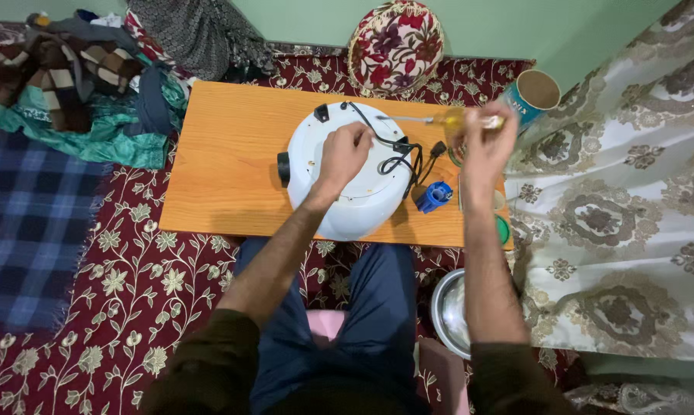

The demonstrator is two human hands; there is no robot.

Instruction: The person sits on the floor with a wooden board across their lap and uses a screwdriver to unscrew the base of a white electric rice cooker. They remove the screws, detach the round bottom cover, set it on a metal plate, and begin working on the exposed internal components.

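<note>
Left hand [345,152] pinching white appliance [351,173], right hand [481,142] gripping screwdriver [431,120], shaft lying crosswise, tip leftward

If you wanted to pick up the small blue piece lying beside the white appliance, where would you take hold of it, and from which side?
Probably by the two long sides of the small blue piece, coming from above and from its right. The white appliance and the black cord crowd its left, while the orange table lies bare on its near side. Its exact shape is too small to tell.
</note>
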